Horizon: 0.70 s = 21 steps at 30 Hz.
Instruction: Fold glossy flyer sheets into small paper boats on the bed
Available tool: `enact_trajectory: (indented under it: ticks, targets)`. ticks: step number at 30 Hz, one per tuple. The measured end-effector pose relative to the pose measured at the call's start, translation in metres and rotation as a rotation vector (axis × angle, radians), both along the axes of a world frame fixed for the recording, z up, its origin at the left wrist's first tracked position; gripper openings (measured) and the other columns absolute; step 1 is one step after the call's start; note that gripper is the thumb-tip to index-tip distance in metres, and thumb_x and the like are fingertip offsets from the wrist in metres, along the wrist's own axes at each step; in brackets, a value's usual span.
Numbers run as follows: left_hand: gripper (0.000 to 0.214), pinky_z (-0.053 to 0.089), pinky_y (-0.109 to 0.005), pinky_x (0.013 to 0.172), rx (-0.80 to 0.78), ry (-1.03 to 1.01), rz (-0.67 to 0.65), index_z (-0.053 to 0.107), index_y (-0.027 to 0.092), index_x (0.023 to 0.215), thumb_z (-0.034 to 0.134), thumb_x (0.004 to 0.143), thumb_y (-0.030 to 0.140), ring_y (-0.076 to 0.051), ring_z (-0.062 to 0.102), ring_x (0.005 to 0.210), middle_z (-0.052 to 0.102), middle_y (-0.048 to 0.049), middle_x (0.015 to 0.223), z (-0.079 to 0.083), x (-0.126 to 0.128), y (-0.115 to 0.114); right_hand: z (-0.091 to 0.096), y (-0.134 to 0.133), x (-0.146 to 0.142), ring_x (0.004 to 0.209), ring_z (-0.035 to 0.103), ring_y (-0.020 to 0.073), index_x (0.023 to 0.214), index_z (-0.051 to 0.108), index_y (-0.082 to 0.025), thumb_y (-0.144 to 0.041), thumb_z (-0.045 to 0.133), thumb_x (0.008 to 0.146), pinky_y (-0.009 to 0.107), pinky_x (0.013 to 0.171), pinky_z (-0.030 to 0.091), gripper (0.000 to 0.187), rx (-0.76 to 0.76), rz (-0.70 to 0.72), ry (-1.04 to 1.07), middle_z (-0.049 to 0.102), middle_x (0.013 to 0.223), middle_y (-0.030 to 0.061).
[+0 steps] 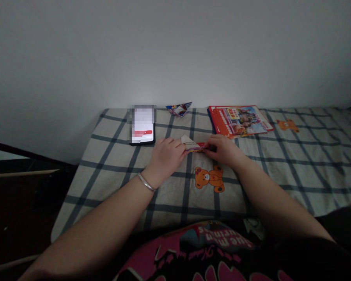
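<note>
A small piece of folded paper (194, 146), pale on its upper flap with red and purple print along the lower edge, lies low over the checked cloth between my hands. My left hand (169, 157), with a silver bangle at the wrist, grips its left end. The right end is pinched between the thumb and fingers of my right hand (222, 150). Both sets of fingertips hide the ends of the paper. Just beyond my hands sits a folded paper shape (179, 109) with colourful print and pointed corners.
A lit phone (143, 125) stands at the back left, close to my left hand. At the back right lies a stack of printed leaflets (241, 120). The checked cloth (169, 195) with teddy bear prints covers the surface, which meets a plain wall (175, 50) behind.
</note>
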<state>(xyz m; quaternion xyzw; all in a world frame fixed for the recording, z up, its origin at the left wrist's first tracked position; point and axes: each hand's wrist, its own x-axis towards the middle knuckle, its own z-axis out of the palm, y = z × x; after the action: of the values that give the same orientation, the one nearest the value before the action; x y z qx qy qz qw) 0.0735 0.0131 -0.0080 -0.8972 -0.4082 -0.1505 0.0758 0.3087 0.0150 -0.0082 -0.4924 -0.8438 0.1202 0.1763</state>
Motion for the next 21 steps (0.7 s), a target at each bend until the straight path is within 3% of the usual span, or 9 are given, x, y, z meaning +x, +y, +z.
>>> enact_trajectory:
  ticks: [7, 13, 21]
  targets:
    - [0.017, 0.044, -0.036, 0.071, -0.065, -0.063, 0.003, 0.07, 0.017, 0.087, 0.061, 0.093, 0.031, -0.023, 0.061, 0.082, 0.069, -0.0049, 0.084, -0.003, -0.002, 0.003, -0.006, 0.001, -0.008, 0.083, 0.058, 0.0194, 0.084, 0.068, -0.02, -0.031, 0.066, 0.087, 0.031, 0.076, 0.042, 0.012, 0.061, 0.033, 0.016, 0.065, 0.083, 0.0035]
    - [0.021, 0.046, -0.032, 0.067, -0.247, -0.146, 0.094, 0.069, 0.017, 0.084, 0.061, 0.093, 0.034, -0.02, 0.062, 0.078, 0.067, -0.0047, 0.082, -0.003, -0.002, 0.007, -0.009, 0.005, -0.019, 0.077, 0.057, 0.0194, 0.082, 0.068, -0.02, -0.039, 0.064, 0.088, 0.03, 0.069, 0.04, 0.021, 0.033, -0.1, -0.034, 0.064, 0.079, 0.0037]
    - [0.02, 0.045, -0.032, 0.068, -0.198, -0.097, 0.101, 0.067, 0.016, 0.09, 0.057, 0.095, 0.033, -0.022, 0.062, 0.081, 0.067, -0.0064, 0.085, -0.005, 0.0, 0.007, -0.006, 0.006, -0.024, 0.077, 0.058, 0.0204, 0.079, 0.067, -0.019, -0.04, 0.064, 0.087, 0.03, 0.064, 0.035, 0.024, 0.04, -0.179, -0.124, 0.066, 0.079, 0.0054]
